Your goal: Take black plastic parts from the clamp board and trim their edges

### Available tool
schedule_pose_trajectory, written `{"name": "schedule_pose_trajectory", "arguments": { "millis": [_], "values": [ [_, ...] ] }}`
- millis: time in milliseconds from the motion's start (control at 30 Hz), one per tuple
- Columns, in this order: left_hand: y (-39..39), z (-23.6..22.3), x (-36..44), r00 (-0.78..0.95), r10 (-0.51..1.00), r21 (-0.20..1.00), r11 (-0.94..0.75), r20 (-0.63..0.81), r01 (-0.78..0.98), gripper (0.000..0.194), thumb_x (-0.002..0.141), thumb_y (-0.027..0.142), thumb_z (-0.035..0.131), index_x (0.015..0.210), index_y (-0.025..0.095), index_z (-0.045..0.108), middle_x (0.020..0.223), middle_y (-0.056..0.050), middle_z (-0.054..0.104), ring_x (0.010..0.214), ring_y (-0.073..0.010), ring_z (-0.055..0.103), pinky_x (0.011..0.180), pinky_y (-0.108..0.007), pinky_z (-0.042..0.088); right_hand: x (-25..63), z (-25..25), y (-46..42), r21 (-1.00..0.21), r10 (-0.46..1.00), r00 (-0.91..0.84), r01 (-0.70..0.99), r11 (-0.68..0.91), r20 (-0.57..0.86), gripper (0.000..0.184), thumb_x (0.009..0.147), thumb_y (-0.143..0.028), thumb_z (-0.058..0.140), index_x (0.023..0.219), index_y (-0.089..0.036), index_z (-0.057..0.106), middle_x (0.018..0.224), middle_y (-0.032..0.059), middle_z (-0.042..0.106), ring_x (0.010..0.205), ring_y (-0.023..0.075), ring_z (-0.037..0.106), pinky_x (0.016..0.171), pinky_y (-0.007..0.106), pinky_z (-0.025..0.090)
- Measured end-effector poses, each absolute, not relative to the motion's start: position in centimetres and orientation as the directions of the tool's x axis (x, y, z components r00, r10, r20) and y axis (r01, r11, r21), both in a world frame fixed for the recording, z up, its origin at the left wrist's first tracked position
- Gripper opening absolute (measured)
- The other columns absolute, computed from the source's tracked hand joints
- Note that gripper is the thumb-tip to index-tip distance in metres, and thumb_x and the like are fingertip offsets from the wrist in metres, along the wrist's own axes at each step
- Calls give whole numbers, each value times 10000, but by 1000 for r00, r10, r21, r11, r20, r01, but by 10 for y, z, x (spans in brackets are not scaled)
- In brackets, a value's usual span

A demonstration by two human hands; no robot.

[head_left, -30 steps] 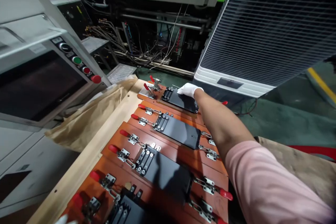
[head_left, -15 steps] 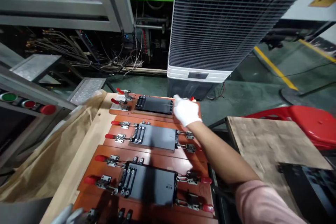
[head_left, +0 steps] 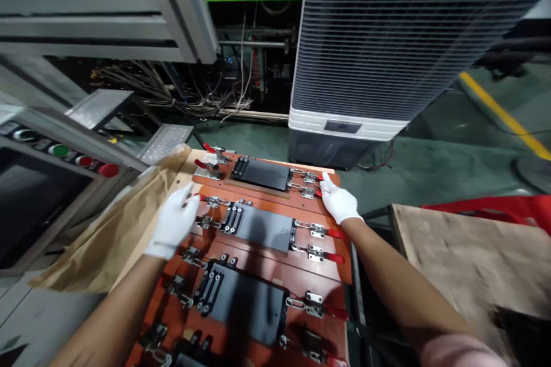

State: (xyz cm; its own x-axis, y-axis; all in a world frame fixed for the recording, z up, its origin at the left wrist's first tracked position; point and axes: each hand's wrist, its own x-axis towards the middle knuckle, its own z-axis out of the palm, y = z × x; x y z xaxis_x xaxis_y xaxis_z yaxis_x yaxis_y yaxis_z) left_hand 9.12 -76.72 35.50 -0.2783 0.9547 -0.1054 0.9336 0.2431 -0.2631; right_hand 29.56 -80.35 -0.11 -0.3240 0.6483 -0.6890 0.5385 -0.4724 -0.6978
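Observation:
My right hand [head_left: 340,199], in a white glove, has its fingers closed on the red handles of the toggle clamps [head_left: 308,191] at the right end of the farthest fixture. A dark grey flat panel [head_left: 263,174] lies in that fixture, with the clamps' loops reaching its right edge. My left hand [head_left: 174,219], also gloved, hovers over the left side with fingers apart, close to a red-handled toggle clamp [head_left: 215,202] of the middle fixture. That fixture holds another grey panel [head_left: 264,226]. A third panel [head_left: 247,301] lies in the nearer fixture, partly in shadow.
The fixtures sit on reddish-brown boards [head_left: 297,272]. Brown paper [head_left: 107,226] drapes along the left, beside a control panel with buttons [head_left: 84,160]. A tall louvred unit [head_left: 344,126] stands behind. At right are a wooden board [head_left: 451,258] and something red [head_left: 508,212].
My right hand has moved right from the far panel's end to the clamp handles. My left hand has come up from the lower left edge to the middle fixture. The view has shifted.

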Motion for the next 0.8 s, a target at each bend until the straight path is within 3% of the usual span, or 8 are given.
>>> {"name": "schedule_pose_trajectory", "arguments": {
  "millis": [67,167,267,367,500,633,733,800],
  "values": [
    [-740,342,74,-244,961,-461,158,-134,873,756,828,404,412,1383,-105,484,1401,-235,483,1340,-340,441,1170,-428,297,289,-5,-808,-679,636,-307,543,-494,-708,588,1035,-529,125,1585,-333,202,1225,100,635,1093,253,629,933,370,457],
    [-708,333,57,-211,950,-749,-35,-231,661,692,863,276,434,1489,-12,375,1525,-190,341,1370,-352,393,1105,-479,367,285,-7,-812,-655,632,-278,565,-502,-724,575,1037,-511,125,1580,-344,213,1204,92,644,1055,269,640,922,401,466],
    [-692,329,47,-268,912,-879,-167,-310,448,665,874,249,463,1510,80,364,1568,-122,288,1422,-310,307,1072,-472,381,283,-6,-813,-635,633,-245,580,-511,-734,559,1039,-492,159,1574,-344,229,1162,86,660,1002,272,652,910,420,473],
    [-688,324,34,-394,864,-914,-160,-312,373,603,922,274,405,1503,116,376,1585,-92,261,1447,-288,253,1088,-474,352,282,-5,-815,-631,642,-225,577,-518,-733,557,1041,-488,187,1569,-321,252,1129,97,668,971,271,657,899,414,476],
    [-688,316,13,-476,794,-892,-172,-377,419,606,917,289,391,1505,138,380,1591,-65,252,1473,-245,205,1125,-432,327,281,-4,-816,-615,648,-205,605,-506,-734,543,1048,-459,195,1564,-312,273,1082,104,679,960,276,662,887,406,477],
    [-681,314,6,-517,755,-877,-159,-405,454,608,921,316,377,1501,135,392,1588,-75,257,1471,-265,218,1119,-426,343,282,1,-815,-601,636,-202,616,-509,-745,540,1051,-460,196,1567,-318,268,1073,97,681,962,284,663,874,403,481],
    [-667,310,21,-479,802,-885,-125,-356,450,551,982,383,271,1446,169,478,1561,-91,316,1436,-292,293,1087,-461,365,284,5,-813,-595,618,-219,625,-506,-755,536,1055,-448,189,1570,-321,263,1092,83,678,987,294,658,888,407,479],
    [-657,302,34,-352,886,-884,-122,-302,452,603,999,427,224,1524,163,360,1599,-114,211,1414,-292,326,1059,-466,381,284,5,-812,-594,627,-213,634,-495,-749,531,1056,-434,190,1569,-322,270,1101,76,676,1001,302,653,899,417,477]
  ]
}}
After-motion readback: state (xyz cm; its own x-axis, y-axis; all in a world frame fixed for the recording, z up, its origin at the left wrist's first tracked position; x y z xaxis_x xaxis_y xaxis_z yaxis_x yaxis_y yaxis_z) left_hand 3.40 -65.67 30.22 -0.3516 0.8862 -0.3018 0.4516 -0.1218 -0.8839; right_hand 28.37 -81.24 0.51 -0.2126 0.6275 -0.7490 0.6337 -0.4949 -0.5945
